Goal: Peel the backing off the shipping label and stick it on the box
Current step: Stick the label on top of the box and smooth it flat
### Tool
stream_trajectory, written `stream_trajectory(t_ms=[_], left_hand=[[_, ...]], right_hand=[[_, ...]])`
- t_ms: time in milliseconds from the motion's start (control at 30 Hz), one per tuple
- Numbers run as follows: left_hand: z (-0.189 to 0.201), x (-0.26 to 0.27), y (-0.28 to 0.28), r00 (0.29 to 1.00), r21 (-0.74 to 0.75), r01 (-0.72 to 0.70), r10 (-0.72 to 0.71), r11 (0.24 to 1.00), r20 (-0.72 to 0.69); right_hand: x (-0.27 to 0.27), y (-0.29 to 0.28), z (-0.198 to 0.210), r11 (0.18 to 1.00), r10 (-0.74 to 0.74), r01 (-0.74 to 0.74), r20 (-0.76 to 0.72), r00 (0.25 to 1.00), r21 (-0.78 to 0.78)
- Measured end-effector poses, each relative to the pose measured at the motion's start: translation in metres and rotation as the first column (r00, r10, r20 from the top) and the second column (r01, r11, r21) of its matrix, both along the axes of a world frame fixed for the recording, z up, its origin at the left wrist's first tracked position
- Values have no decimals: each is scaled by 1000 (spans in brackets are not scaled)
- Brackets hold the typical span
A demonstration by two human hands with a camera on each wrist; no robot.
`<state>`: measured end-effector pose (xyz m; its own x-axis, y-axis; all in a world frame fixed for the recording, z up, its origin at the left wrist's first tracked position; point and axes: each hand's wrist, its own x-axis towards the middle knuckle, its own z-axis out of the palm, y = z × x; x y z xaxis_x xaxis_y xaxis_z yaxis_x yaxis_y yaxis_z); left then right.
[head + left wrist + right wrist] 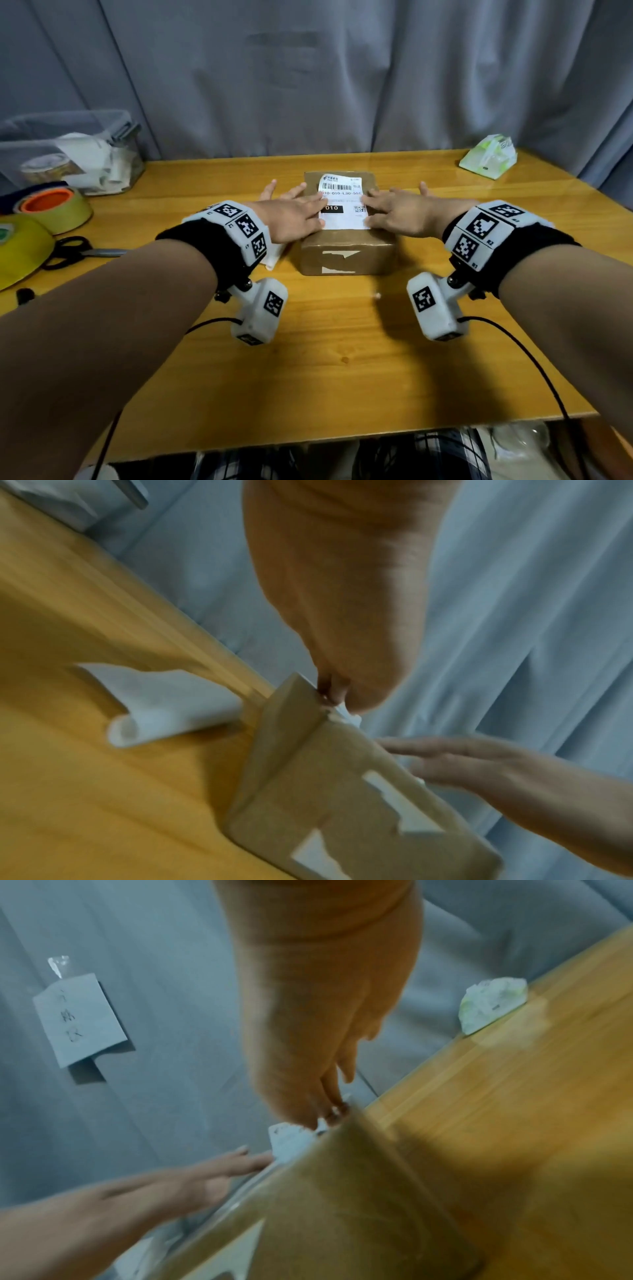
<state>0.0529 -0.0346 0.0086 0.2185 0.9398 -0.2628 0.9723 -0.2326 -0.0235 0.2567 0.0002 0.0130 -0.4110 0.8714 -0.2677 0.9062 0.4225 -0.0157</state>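
A wooden table point(342, 377) with an orange-yellow grain stands against a grey-blue curtain point(308, 75) that hangs in long folds across the whole back. In the right wrist view a paper note point(80, 1018) with handwriting is taped to the curtain. The light is soft and even.

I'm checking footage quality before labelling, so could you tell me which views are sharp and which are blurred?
Head view: mostly sharp, the barcode on the shipping label is legible, edges bowed by the wide lens. Left wrist view: motion-blurred, the box soft. Right wrist view: more smeared, the table streaked.
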Motion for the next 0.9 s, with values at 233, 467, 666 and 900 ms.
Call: stream_trajectory(t_ms=[233,467,666,900], left_hand=[[-8,35,9,979,131,48,-73,990,191],[-12,20,26,991,18,98,-99,995,89],[-6,19,38,998,-68,52,-54,996,-15],[-3,19,45,997,-112,-25,17,993,-72]], right_hand=[[-26,-8,-10,993,68,-43,-240,968,111],[-16,7,-15,995,93,-85,-209,974,46],[-25,16,-10,994,105,-102,-84,991,36],[-34,28,-15,997,48,-46,-27,998,69]])
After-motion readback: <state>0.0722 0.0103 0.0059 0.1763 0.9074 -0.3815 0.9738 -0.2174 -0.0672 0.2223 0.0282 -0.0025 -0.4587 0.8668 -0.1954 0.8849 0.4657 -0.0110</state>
